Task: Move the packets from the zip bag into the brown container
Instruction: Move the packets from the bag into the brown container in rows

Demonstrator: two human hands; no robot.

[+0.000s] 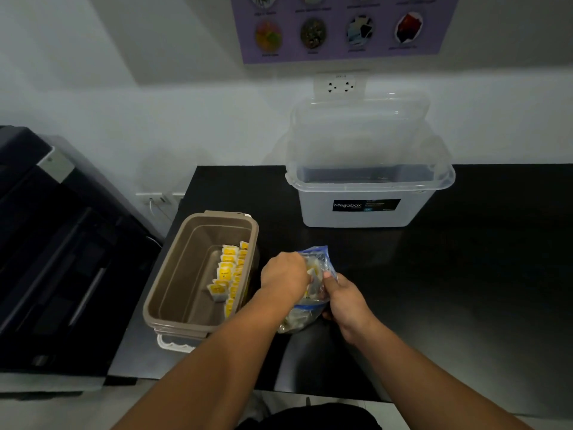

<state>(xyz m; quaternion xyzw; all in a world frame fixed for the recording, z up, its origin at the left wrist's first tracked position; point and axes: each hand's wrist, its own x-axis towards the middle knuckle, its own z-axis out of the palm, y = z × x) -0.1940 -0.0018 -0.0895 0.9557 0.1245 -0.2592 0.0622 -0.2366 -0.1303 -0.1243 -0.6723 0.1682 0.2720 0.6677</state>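
Glossy black counter [465, 274]; hands [285, 276] [347, 301] on crinkly clear zip bag [317, 257].

The one camera rides on the person's head and looks forward and steeply down over the near edge of the black table [465, 290], facing the white wall [155, 103] behind it. It sits close, so the left hand [283, 276] and right hand [347, 301], reaching up from the bottom edge, meet near mid-frame.

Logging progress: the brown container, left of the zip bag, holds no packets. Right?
No. The head view shows yellow packets in the brown container, lined along its right wall. It does sit left of the zip bag.
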